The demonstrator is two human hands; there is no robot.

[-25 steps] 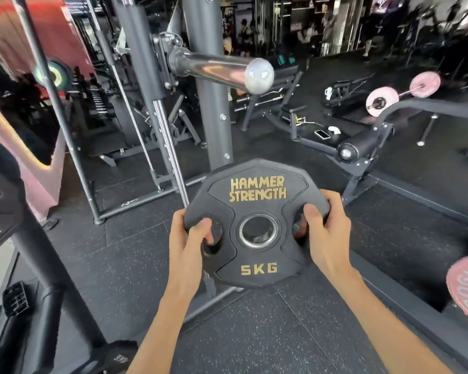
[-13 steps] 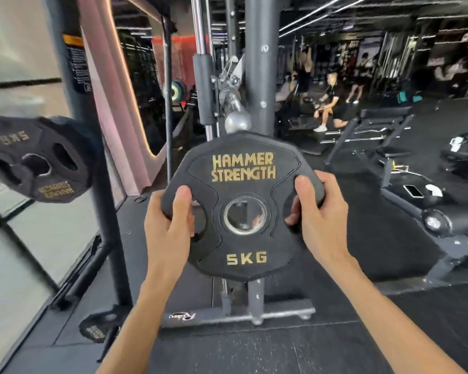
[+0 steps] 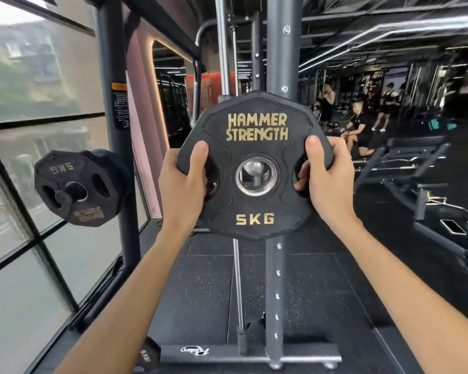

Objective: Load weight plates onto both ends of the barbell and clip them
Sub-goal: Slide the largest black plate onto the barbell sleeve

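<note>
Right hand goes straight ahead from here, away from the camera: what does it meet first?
Likely the barbell end, visible through the hole of the 5 kg plate that the right hand grips. The hand itself seems to pass right of the rack upright; depth is unclear.

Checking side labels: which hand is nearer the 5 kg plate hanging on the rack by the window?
Left. The left hand grips the left edge of the held plate, right of the racked plate; the right hand grips its far edge, farther right.
</note>
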